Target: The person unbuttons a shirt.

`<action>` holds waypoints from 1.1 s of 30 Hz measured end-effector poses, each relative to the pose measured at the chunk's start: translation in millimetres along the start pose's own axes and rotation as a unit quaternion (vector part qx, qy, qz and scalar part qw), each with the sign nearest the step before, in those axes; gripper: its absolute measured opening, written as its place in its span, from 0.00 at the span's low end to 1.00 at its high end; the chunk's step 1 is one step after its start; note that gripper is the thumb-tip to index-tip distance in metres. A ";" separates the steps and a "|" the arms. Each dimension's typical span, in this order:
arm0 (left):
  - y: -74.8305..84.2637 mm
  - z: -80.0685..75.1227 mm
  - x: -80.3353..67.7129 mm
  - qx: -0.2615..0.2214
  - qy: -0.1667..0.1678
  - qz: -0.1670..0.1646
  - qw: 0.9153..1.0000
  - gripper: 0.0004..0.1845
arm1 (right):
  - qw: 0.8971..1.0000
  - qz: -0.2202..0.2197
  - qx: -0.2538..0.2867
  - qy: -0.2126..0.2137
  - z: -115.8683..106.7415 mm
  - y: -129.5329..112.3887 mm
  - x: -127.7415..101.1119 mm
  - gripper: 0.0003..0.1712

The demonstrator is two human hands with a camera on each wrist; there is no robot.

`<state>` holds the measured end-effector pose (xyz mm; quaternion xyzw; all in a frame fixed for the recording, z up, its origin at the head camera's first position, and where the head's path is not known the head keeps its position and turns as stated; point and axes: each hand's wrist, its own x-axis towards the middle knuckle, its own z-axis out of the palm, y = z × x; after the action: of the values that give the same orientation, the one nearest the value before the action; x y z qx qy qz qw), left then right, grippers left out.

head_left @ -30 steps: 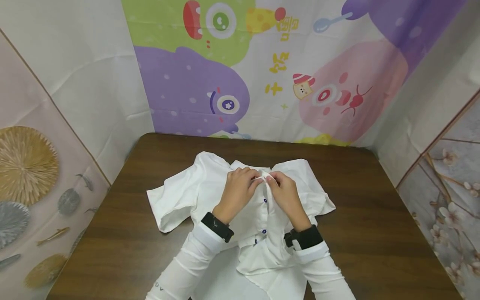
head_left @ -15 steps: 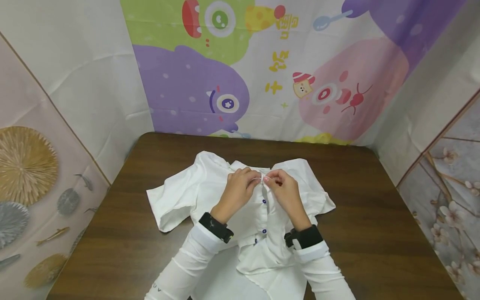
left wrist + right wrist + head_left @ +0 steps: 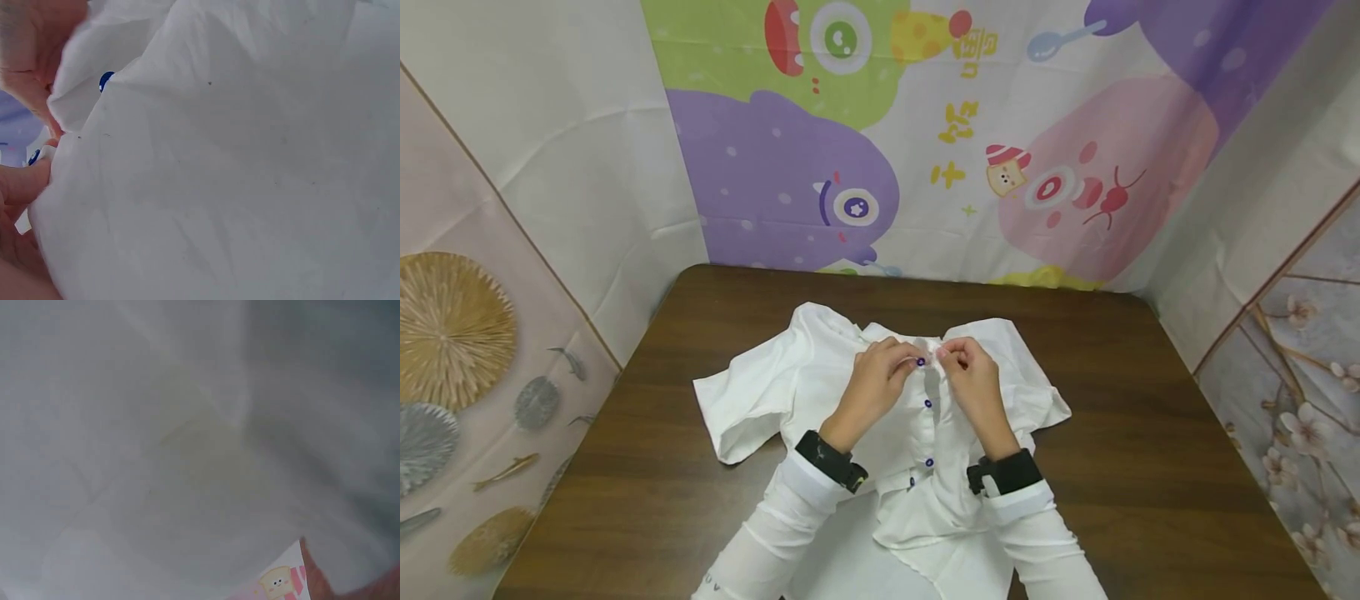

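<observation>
A white short-sleeved shirt point(image 3: 820, 367) lies spread on the table, with blue buttons down its front. My left hand point(image 3: 876, 377) pinches the button-side edge near the collar, where the top blue button point(image 3: 921, 362) shows right at the fingertips. Just across from it, my right hand point(image 3: 973, 385) pinches the opposite front edge. A narrow gap parts the two edges between the hands. In the left wrist view, a blue button point(image 3: 34, 157) stands by the left thumb, and another button point(image 3: 107, 80) sits lower on the placket. White cloth fills most of the right wrist view.
The dark brown wooden table point(image 3: 1120, 467) extends around the shirt on both sides. Behind it hangs a cartoon-printed curtain point(image 3: 940, 250), with patterned drapes point(image 3: 482, 333) at the sides. The shirt's lower part point(image 3: 850, 550) lies toward the person, between the forearms.
The two front edges, held close together before, have come apart. The top button, hidden earlier, now shows at the left fingertips. The right fingertips have shifted slightly right.
</observation>
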<state>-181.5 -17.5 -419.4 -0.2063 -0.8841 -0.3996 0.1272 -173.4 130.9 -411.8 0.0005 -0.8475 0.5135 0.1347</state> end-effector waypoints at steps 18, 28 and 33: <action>-6.7 -12.1 -20.7 -0.023 -0.012 -0.028 0.999 0.06 | 0.997 -0.001 -0.058 -0.043 -13.9 10.8 -8.8 0.12; -22.7 -10.6 -56.1 -0.034 -0.038 -0.034 0.998 0.05 | 0.973 -0.018 -0.152 -0.172 -25.7 38.0 -24.3 0.05; -28.3 -2.4 -71.9 -0.035 -0.050 -0.045 0.997 0.05 | 0.950 0.001 -0.182 -0.255 -21.3 48.0 -31.9 0.04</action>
<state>-131.1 -55.1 -464.4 -0.1898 -0.8834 -0.4246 0.0577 -144.6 167.8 -451.6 0.1064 -0.9327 0.3332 -0.0885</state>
